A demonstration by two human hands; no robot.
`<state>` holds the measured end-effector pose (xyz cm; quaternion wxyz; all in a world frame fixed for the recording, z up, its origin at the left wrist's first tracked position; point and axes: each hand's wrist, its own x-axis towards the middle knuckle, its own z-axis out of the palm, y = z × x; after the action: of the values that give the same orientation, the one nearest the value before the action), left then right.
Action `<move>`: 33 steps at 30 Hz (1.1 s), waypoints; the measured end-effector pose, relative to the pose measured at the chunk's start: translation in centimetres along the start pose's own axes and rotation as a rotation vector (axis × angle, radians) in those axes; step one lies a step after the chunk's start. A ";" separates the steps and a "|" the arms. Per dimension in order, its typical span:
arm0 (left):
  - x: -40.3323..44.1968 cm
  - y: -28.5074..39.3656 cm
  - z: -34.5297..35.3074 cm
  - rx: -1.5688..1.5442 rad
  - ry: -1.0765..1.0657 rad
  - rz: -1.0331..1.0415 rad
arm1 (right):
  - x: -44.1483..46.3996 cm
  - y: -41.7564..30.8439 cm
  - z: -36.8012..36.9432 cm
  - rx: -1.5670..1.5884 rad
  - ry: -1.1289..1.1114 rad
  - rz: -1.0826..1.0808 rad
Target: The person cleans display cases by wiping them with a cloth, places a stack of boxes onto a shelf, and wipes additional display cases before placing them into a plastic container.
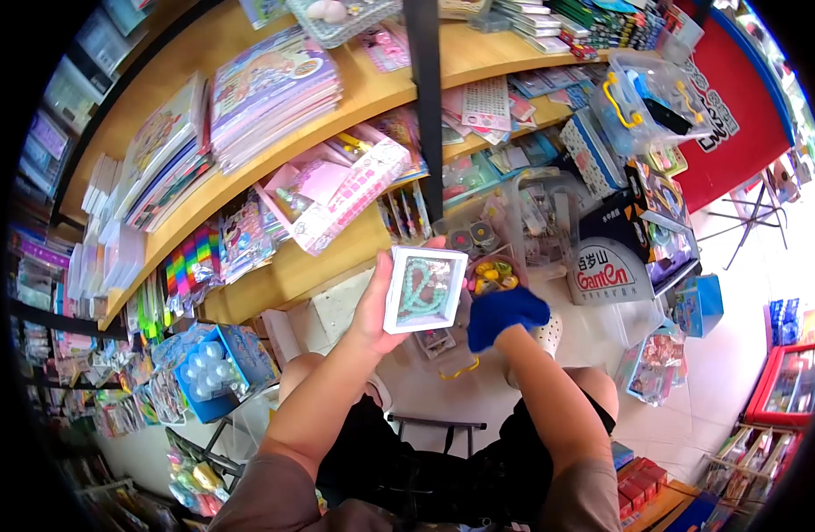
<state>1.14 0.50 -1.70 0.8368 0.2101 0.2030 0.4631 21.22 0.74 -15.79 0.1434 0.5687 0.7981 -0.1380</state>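
Stationery or toy shop, wooden shelves (365, 93), stacked books (270, 84), hanging packets (245, 241), clear plastic bin (635, 137)

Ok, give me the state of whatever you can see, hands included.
Left hand: gripping the white box
White box: cover hard to confirm
Green beads: looped inside the box
Right hand: covered by blue fabric
Pink box: open, filled
Yellow items: heaped together
Books: stacked, shut

Grey rounded panel (633, 290), low right of centre: black "百岁山" above large red "Ganten"; smaller line beneath too fine to read. Red board with blue edge (753, 133), upper right: big black, white-outlined characters, tilted, illegible. Pink-and-white cardboard box (350, 199) on shelf: pink characters along front, too blurred. Black printed carton (631, 229): small white characters, unreadable.
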 end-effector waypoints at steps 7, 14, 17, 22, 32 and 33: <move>-0.8 1.3 -1.3 -0.041 0.040 0.000 | -5.0 -3.2 -6.9 0.091 -0.341 0.005; -0.4 1.3 -2.1 -0.177 0.017 -0.019 | -3.0 -1.3 -7.8 -0.065 -0.082 0.103; 0.3 0.8 -2.7 -0.176 0.112 -0.014 | -2.7 -1.9 -2.4 -0.148 -0.022 0.044; 0.8 0.5 -2.4 -0.148 0.186 0.002 | -1.7 1.6 -8.2 0.290 0.160 0.335; 1.8 -1.4 -2.4 0.088 0.468 0.012 | -5.0 -2.6 -13.1 1.964 0.197 -0.048; 2.0 -1.8 -2.2 0.085 0.477 -0.003 | -4.8 -3.2 -12.6 1.697 0.306 -0.294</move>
<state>2.17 1.72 -4.80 0.7562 0.1294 0.4146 0.4894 18.79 0.36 -2.15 -0.4564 0.3869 0.5017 -0.6247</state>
